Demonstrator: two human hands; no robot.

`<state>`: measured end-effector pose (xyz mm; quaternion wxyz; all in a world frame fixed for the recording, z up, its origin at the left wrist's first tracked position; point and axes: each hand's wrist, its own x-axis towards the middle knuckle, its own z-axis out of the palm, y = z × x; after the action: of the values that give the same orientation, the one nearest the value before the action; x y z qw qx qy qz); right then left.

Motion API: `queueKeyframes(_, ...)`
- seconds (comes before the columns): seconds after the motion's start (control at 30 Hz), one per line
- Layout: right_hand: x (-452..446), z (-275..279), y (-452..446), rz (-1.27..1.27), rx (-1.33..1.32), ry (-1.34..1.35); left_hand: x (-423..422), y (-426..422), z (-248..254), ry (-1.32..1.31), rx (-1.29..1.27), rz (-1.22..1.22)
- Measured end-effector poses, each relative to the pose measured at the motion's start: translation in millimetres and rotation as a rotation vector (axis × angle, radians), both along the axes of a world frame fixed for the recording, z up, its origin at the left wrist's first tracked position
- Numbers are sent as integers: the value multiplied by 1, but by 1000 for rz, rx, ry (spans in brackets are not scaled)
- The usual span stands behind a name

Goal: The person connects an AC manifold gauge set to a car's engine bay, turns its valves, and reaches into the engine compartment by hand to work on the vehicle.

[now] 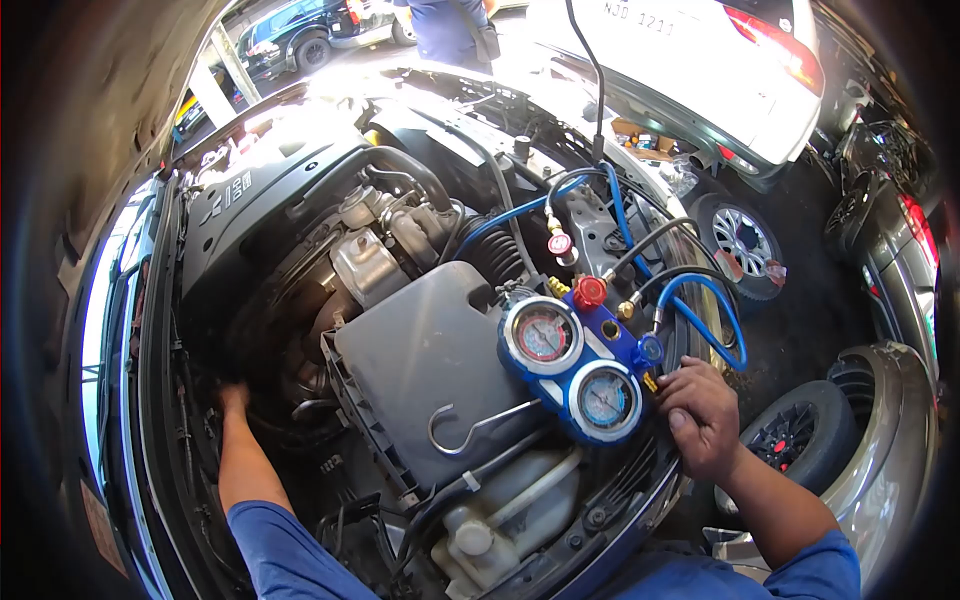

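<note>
At middle right, the dials (605, 398) may slip if the curled right hand (703, 415) bumps them; left hand (233, 396) too hidden to tell.

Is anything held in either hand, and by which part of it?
Cannot be told: left grip is mostly in shadow; right grip curls beside the gauge set, hold unclear.

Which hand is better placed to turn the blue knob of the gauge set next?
Probably the right hand: it is close to the blue knob of the gauge set, while the left hand is partly hidden in shadow across the grey cover.
</note>
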<state>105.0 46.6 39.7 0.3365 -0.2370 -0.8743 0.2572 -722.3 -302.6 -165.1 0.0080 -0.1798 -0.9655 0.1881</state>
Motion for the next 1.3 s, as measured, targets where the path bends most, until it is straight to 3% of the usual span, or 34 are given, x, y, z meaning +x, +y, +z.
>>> queueKeyframes(0.2,0,0,4,32,-2,-21,-6,11,36,-405,288,316)
queueKeyframes(0.3,0,1,3,32,-10,-22,18,10,12,-61,289,162)
queueKeyframes(0.43,0,1,3,29,-5,-31,29,12,33,-161,121,165)
queueKeyframes(0.6,0,0,3,26,-5,-19,30,10,31,-160,65,142)
queueKeyframes(0.7,0,0,3,30,-11,-23,14,-4,14,-65,-39,11)
queueKeyframes(1.3,3,-3,8,65,-47,-17,73,9,64,-62,165,224)
